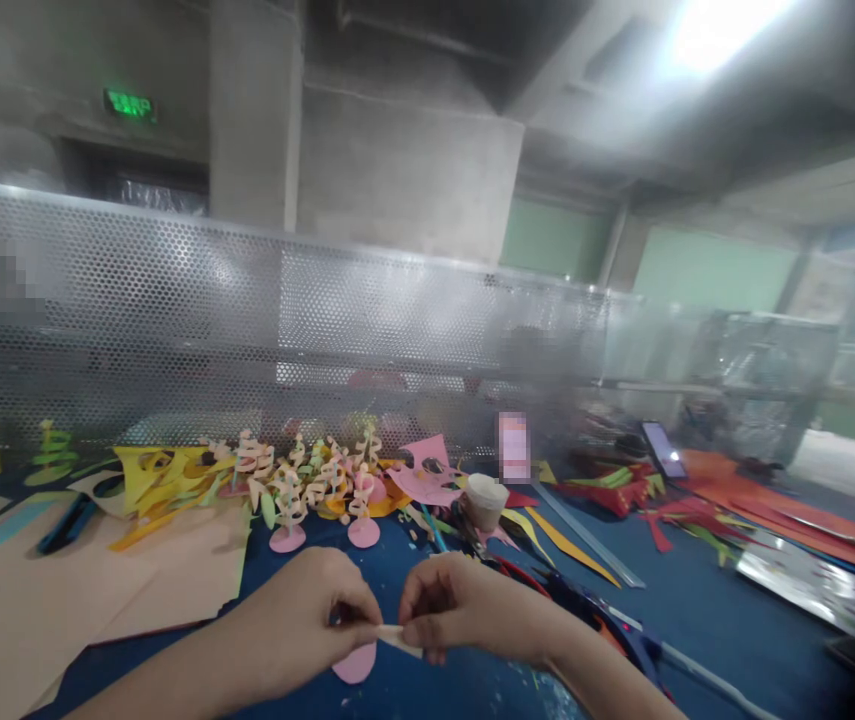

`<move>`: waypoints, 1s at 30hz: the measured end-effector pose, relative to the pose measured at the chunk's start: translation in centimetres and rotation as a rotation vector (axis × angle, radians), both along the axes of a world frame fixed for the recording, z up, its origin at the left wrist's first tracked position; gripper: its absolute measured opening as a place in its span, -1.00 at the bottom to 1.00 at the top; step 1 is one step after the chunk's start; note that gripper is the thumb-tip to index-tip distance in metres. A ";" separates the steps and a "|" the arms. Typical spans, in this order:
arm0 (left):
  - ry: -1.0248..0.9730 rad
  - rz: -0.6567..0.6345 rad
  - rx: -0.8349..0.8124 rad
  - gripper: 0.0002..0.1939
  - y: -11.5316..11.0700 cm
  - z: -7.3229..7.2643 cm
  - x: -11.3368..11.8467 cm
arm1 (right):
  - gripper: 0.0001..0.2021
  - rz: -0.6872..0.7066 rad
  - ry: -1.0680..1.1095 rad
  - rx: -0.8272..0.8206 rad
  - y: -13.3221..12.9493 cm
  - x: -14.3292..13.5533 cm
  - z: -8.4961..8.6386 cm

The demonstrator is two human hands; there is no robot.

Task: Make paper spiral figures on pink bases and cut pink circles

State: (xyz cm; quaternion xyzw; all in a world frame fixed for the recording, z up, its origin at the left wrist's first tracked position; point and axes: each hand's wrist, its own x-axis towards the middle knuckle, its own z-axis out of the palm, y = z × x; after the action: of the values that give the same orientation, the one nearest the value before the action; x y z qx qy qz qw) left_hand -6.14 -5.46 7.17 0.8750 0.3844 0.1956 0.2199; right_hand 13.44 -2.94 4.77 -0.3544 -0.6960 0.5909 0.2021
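Observation:
Between my two hands is a small pale paper strip [399,640], pinched at both ends. My left hand [314,615] grips its left end between thumb and forefinger. On the other end, my right hand [464,610] closes thumb and fingers. A pink paper disc [356,663] lies on the blue table just below my left fingers, partly hidden by them. Beyond my hands stand several curled paper spirals on pink round bases, one with its base [363,532] nearest.
Large peach paper sheets [44,600] and a dark cutter [67,522] lie left. A white cup [485,500], a glue gun [607,620] with a cable, and a clear ruler [592,540] are right. Red paper scraps [614,488] and a phone [663,448] sit farther right.

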 end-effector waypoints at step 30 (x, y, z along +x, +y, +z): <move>-0.639 0.076 -0.477 -0.92 3.0 -4.3 0.2 | -0.70 -0.431 0.145 0.314 -0.7 -3.0 -1.5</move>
State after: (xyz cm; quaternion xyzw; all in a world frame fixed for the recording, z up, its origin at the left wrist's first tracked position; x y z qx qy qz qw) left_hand -5.93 -2.47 2.92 0.6797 0.3634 0.3713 0.5178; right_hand 10.48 -3.69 3.28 -0.4153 -0.6714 0.4429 0.4250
